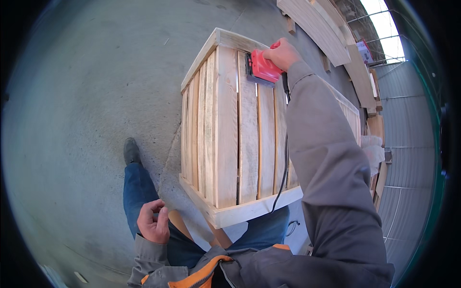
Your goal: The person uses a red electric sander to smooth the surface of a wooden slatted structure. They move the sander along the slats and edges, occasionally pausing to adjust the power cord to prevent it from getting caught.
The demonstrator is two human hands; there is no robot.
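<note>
Wears a gray jacket with orange trim, nearest the camera. Reaches over a pale wooden crate with the right grip, closed around a red sander. Rests that sander on the slats close to the crate's far edge, a little right of its far left corner. Trails a black cable along the slats and over the near edge. Holds the left grip loosely half curled and empty, left of the crate's near left corner. Plants a dark shoe on the gray floor.
</note>
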